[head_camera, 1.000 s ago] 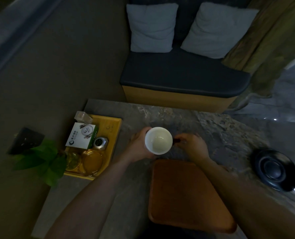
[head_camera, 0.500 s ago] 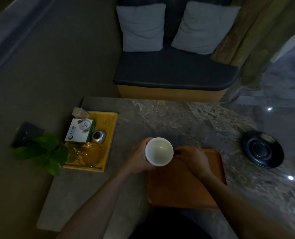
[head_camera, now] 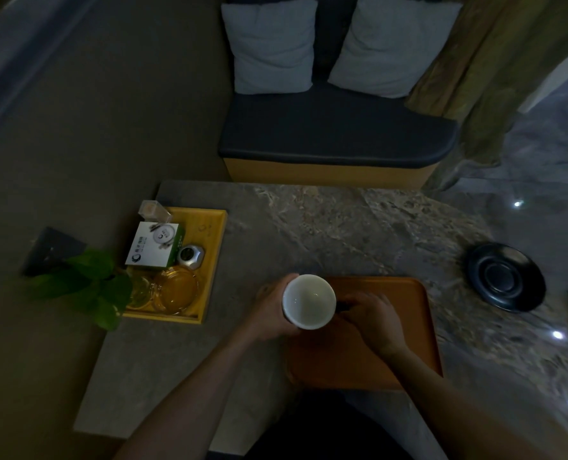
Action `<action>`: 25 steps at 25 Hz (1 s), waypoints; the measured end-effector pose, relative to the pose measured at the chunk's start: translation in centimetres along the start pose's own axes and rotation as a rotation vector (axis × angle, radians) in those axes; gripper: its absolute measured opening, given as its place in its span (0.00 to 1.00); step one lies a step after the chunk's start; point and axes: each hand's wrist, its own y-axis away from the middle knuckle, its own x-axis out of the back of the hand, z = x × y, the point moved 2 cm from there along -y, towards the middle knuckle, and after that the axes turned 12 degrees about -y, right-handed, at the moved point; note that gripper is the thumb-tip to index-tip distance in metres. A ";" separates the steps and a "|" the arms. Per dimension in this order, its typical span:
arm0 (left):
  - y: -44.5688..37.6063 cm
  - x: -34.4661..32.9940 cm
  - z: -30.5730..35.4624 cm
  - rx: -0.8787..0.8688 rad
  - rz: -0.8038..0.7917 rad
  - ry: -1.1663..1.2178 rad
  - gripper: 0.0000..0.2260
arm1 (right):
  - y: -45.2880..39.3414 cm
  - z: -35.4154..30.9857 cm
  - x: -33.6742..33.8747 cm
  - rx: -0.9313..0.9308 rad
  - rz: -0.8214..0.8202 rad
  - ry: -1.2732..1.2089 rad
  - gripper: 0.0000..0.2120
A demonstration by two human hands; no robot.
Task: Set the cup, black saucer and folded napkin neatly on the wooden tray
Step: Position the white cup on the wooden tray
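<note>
Both hands grip the empty white cup (head_camera: 309, 301) over the bare wooden tray (head_camera: 405, 330): left hand (head_camera: 269, 310) around its side, right hand (head_camera: 372, 315) at the handle.

Dim, underexposed room, small glare spots on glossy floor (head_camera: 541, 207) at right, black saucer (head_camera: 506, 282) edge smeared by blur, wide-angle bending at frame edges, soft shadows

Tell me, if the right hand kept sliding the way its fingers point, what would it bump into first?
The right hand points leftward at the white cup, and its fingertips seem to be already at the cup's side. So the cup comes first, with the left hand just beyond it. Depth is hard to judge here.
</note>
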 end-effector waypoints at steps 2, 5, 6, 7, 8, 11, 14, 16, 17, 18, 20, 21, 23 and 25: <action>-0.2 0.0 0.1 -0.014 0.004 -0.024 0.47 | 0.0 0.2 -0.1 -0.014 0.009 -0.015 0.09; -0.6 0.3 0.1 -0.024 0.004 -0.067 0.48 | -0.3 0.3 -0.3 -0.041 -0.007 0.007 0.10; -0.8 0.3 0.1 -0.024 -0.005 -0.073 0.48 | -0.4 0.4 -0.4 -0.052 -0.004 -0.001 0.10; -0.9 0.3 0.0 -0.023 -0.015 -0.076 0.49 | -0.4 0.5 -0.5 -0.060 -0.001 -0.012 0.10; -1.0 0.3 0.0 -0.024 -0.022 -0.077 0.49 | -0.5 0.5 -0.6 -0.065 0.003 -0.024 0.10; -1.3 0.3 -0.1 -0.022 -0.014 -0.056 0.48 | -0.8 0.3 -0.6 -0.064 0.000 -0.023 0.10; -1.5 0.2 -0.3 -0.016 -0.007 -0.043 0.47 | -1.1 0.1 -0.5 -0.070 0.008 -0.017 0.09; -1.8 0.1 -0.5 0.000 -0.027 -0.036 0.48 | -1.1 0.0 -0.4 -0.075 0.042 -0.050 0.09; -2.0 0.0 -0.7 0.006 -0.034 -0.032 0.48 | -1.2 -0.1 -0.5 -0.073 0.051 -0.050 0.09; -2.1 0.0 -0.8 0.011 -0.037 -0.029 0.48 | -1.3 -0.1 -0.5 -0.068 0.048 -0.043 0.10; -2.2 0.0 -1.1 0.020 -0.034 -0.030 0.49 | -1.6 0.0 -0.7 -0.061 0.029 -0.039 0.10; -2.3 0.0 -1.2 0.024 -0.031 -0.035 0.50 | -1.8 0.1 -0.8 -0.065 0.024 -0.041 0.11; -2.3 -0.1 -1.4 0.033 -0.034 -0.029 0.50 | -1.9 0.3 -0.8 -0.074 0.020 -0.040 0.11; -2.4 -0.3 -1.6 0.040 -0.047 0.005 0.51 | -1.9 0.3 -0.9 -0.079 0.014 -0.034 0.11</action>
